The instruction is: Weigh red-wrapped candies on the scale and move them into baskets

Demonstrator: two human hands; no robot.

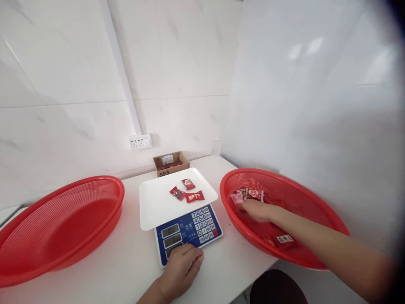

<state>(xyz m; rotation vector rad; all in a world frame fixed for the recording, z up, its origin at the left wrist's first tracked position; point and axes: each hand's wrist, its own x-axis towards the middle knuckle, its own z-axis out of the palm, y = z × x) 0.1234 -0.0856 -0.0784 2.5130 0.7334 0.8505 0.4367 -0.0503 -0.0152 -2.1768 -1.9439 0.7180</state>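
Note:
My right hand (255, 210) reaches into the right red basket (311, 192). Its fingers are closed at a pink wrapped packet (236, 197), though the fingertips are partly hidden. Around it lie several red packets, one of them a red and white packet (254, 194). My left hand (182, 270), its fingers curled, rests at the front edge of the blue and white digital scale (190, 230) and partly covers the lowest display. Three small red wrapped packets, including a packet with gold lettering (195, 196), lie on the white weighing tray (158, 207).
A red mesh basket (63, 223) stands on the left of the white table (126, 261). Behind the scale is an open cardboard box (171, 164) with red items inside. A wall socket (141, 142) sits above the table, and walls close off the back and right.

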